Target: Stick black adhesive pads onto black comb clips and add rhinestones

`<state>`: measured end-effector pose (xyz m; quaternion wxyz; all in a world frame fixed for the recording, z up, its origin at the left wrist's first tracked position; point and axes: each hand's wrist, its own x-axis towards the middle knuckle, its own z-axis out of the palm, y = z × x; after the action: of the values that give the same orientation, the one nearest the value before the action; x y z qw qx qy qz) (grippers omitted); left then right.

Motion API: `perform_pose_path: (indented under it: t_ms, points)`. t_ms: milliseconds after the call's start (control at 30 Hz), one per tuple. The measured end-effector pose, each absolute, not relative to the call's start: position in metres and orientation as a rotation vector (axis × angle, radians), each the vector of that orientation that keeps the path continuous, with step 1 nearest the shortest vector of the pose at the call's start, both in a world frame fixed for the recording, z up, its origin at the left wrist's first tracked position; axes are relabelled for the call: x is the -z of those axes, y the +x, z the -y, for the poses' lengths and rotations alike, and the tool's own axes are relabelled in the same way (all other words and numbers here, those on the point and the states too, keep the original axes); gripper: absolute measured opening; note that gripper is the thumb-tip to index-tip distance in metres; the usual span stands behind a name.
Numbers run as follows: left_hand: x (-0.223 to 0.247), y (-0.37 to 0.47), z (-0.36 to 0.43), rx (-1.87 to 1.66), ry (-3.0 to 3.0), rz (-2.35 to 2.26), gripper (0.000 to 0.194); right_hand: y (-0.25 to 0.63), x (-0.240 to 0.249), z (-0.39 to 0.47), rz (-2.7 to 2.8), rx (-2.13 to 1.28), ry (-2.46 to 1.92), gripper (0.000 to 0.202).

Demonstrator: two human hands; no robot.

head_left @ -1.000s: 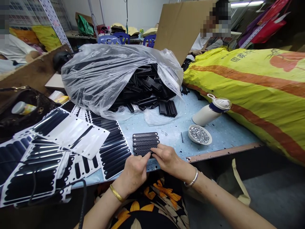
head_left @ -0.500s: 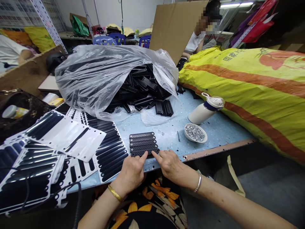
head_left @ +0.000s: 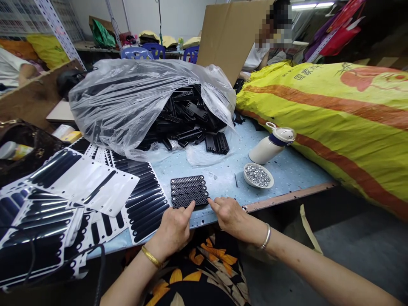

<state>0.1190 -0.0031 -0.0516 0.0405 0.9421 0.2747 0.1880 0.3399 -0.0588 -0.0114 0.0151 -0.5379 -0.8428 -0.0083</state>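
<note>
White bowl (head_left: 272,182), silvery bits (head_left: 257,175) inside; bag (head_left: 117,102), black strips (head_left: 188,114) inside

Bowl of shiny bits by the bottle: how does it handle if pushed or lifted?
Probably heavy for its size, as small, metallic-looking bits fill much of it. The bowl looks rigid, so it should keep its shape. Tilting would likely spill the loose bits.

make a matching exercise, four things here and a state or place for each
1. round white bowl
2. cream bottle
3. row of black textured strips
4. clear plastic bag

A. by the left hand and right hand
B. open, showing loose black pieces
C. banded dark blue below its lid
D. filled with small silvery pieces

1-D, 2-C, 3-A, 4-B
</note>
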Motion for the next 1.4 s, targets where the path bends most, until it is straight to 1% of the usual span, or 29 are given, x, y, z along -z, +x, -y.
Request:
perform_pose_path:
  t_ms: [100,267,333,400,467,600,767,900,1000,1167,1400]
  points:
    - [0.052,0.118,0.003,-0.591,2.912,-0.829,0.048,0.342,0.003,0.055,2.608,-0.116,-1.653,0.04]
    - [0.053,0.118,0.004,-0.584,2.901,-0.817,0.049,0.342,-0.016,0.046,2.67,-0.23,-1.701,0.038]
    - [0.053,0.118,0.004,-0.57,2.899,-0.83,0.05,0.341,-0.02,0.04,2.678,-0.299,-1.727,0.031]
    - [0.053,0.118,0.004,-0.566,2.9,-0.84,0.05,0.341,-0.021,0.037,2.609,-0.407,-1.749,0.026]
    - [0.053,0.118,0.005,-0.568,2.903,-0.835,0.05,0.343,-0.02,0.038,2.496,-0.438,-1.755,0.025]
    - [0.053,0.118,0.005,-0.579,2.888,-0.824,0.05,0.35,-0.008,0.05,2.385,-0.308,-1.668,0.028]
    - [0.052,0.118,0.005,-0.535,2.88,-0.825,0.052,0.359,0.014,0.064,2.273,-0.072,-1.572,0.041]
    - [0.048,0.118,0.005,-0.474,2.899,-0.814,0.054,0.356,0.028,0.07,2.42,0.001,-1.518,0.051]
    - [0.042,0.115,0.005,-0.417,2.913,-0.794,0.06,0.353,0.035,0.07,2.472,0.119,-1.485,0.055]
    - [0.035,0.098,0.003,-0.357,2.916,-0.804,0.067,0.354,0.043,0.065,2.463,0.161,-1.41,0.055]
    - [0.037,0.069,-0.005,-0.315,2.975,-0.876,0.07,0.351,0.046,0.067,2.454,0.164,-1.473,0.044]
